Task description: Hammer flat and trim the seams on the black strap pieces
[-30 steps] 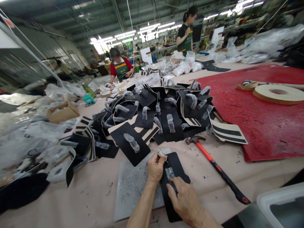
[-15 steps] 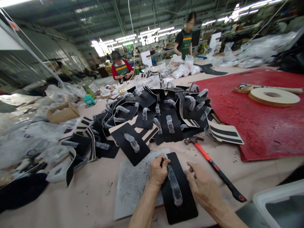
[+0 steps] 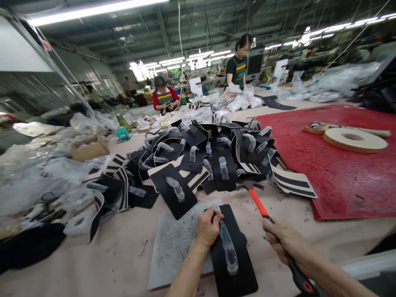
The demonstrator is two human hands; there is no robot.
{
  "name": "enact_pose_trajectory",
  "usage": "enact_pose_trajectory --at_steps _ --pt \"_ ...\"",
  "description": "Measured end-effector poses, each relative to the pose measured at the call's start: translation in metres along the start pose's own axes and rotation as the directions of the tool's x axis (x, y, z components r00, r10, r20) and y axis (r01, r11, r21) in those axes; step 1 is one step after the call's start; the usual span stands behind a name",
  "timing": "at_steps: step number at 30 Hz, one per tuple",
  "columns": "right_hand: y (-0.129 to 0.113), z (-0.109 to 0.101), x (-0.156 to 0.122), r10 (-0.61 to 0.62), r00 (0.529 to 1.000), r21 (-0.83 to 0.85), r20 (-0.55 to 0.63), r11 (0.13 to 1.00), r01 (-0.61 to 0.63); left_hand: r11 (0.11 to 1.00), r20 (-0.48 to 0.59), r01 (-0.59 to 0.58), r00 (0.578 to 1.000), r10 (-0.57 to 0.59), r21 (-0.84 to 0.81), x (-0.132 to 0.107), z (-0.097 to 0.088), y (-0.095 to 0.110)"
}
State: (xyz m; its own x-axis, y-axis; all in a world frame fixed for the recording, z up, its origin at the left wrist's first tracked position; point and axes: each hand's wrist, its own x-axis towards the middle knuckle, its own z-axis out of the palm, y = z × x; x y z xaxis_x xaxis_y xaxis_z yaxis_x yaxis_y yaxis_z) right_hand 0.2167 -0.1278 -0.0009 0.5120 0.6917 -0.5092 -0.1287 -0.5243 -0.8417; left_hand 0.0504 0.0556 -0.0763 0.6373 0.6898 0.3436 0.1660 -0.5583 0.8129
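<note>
My left hand (image 3: 208, 229) is closed around a short metal rod (image 3: 218, 210), which stands upright at the upper end of a plastic-wrapped handle (image 3: 228, 249). That handle lies along a black rectangular panel (image 3: 246, 270), which partly overlaps a grey slab (image 3: 168, 243) on the table. To the right, my right hand (image 3: 286, 239) grips the black handle of a claw hammer (image 3: 258, 203) with an orange-red shaft. Its head points away from me, close to the pile of panels. The rod's lower end is hidden by my fingers.
Beyond the slab lies a heap of black panels (image 3: 223, 167) with wrapped handles. A red mat (image 3: 346, 173) at right carries a tape roll (image 3: 355, 139). Plastic bags and a cardboard box (image 3: 89, 149) fill the left. Two people stand across the table.
My right hand has left the panel's right edge and taken hold of the hammer, which has shifted slightly. My left hand stays at the upper end of the handle with the metal rod.
</note>
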Motion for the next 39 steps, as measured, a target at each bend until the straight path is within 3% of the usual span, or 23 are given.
enact_pose_trajectory --at_steps 2,5,6,7,9,11,14,16,17,18,21,23,28,30,31,33,35,37,39 --pt "-0.010 0.007 -0.012 -0.238 0.967 -0.176 -0.094 0.960 0.219 1.000 0.008 -0.001 1.000 0.001 -0.010 0.000 -0.001 0.001" --pt "-0.010 0.005 -0.021 -0.601 0.795 -0.563 -0.086 0.687 0.459 1.000 -0.005 -0.009 1.000 0.008 -0.011 0.001 -0.001 0.002" --pt "-0.008 0.003 -0.021 -0.644 0.765 -0.657 -0.036 0.591 0.467 1.000 -0.010 -0.011 1.000 0.011 0.000 0.001 -0.001 0.001" --pt "-0.008 -0.001 -0.022 -0.644 0.765 -0.727 0.023 0.514 0.455 1.000 -0.017 -0.013 1.000 0.013 0.014 0.001 -0.001 0.001" --pt "-0.014 -0.009 -0.025 -0.589 0.799 -0.804 0.119 0.414 0.426 0.999 -0.021 -0.014 1.000 0.014 0.033 0.001 -0.001 0.001" --pt "-0.031 -0.016 -0.031 -0.608 0.782 -0.813 0.136 0.383 0.439 0.999 -0.014 -0.020 1.000 0.020 0.028 0.001 -0.001 0.002" --pt "-0.057 -0.016 -0.043 -0.777 0.629 -0.721 -0.043 0.459 0.518 1.000 0.004 -0.028 1.000 0.028 0.009 0.001 -0.001 0.003" --pt "-0.058 -0.008 -0.046 -0.822 0.536 -0.650 -0.192 0.516 0.558 1.000 0.008 -0.026 1.000 0.026 0.011 0.002 -0.001 0.002" --pt "-0.053 -0.004 -0.045 -0.823 0.535 -0.644 -0.191 0.517 0.564 1.000 0.009 -0.024 1.000 0.024 0.015 0.002 -0.001 0.002" --pt "-0.044 0.000 -0.043 -0.811 0.568 -0.664 -0.139 0.502 0.555 1.000 0.012 -0.022 1.000 0.022 0.020 0.002 -0.001 0.001" --pt "-0.015 0.000 -0.031 -0.630 0.768 -0.785 0.114 0.417 0.459 0.999 0.007 -0.021 1.000 0.021 0.034 0.001 0.000 -0.001" --pt "-0.001 -0.008 -0.021 -0.505 0.855 -0.835 0.116 0.416 0.360 0.999 0.003 -0.023 1.000 0.023 0.031 0.001 0.001 -0.001" --pt "0.027 -0.034 0.016 -0.387 0.922 -0.828 0.002 0.516 0.218 0.999 0.001 -0.027 1.000 0.027 -0.021 0.001 -0.001 0.001" --pt "0.037 -0.033 0.030 -0.377 0.925 -0.864 -0.053 0.481 0.147 1.000 0.007 -0.022 1.000 0.022 -0.006 0.002 -0.001 0.001" --pt "0.040 -0.028 0.033 -0.426 0.901 -0.886 -0.082 0.446 0.130 1.000 0.011 -0.020 1.000 0.020 0.004 0.002 -0.001 0.001" --pt "0.039 -0.009 0.030 -0.597 0.797 -0.904 -0.093 0.386 0.185 1.000 0.018 -0.017 1.000 0.016 0.018 0.002 -0.001 0.001" --pt "0.031 0.020 0.017 -0.708 0.706 -0.856 -0.028 0.381 0.348 1.000 0.016 -0.009 1.000 0.009 0.028 0.001 0.000 0.001" --pt "0.023 0.056 0.002 -0.673 0.734 -0.755 0.086 0.437 0.489 0.999 0.011 -0.003 1.000 0.003 0.043 0.001 0.000 0.002" --pt "0.022 0.090 -0.007 -0.591 0.790 -0.735 0.163 0.462 0.497 0.999 0.005 0.001 1.000 -0.001 0.053 0.001 0.001 0.003"
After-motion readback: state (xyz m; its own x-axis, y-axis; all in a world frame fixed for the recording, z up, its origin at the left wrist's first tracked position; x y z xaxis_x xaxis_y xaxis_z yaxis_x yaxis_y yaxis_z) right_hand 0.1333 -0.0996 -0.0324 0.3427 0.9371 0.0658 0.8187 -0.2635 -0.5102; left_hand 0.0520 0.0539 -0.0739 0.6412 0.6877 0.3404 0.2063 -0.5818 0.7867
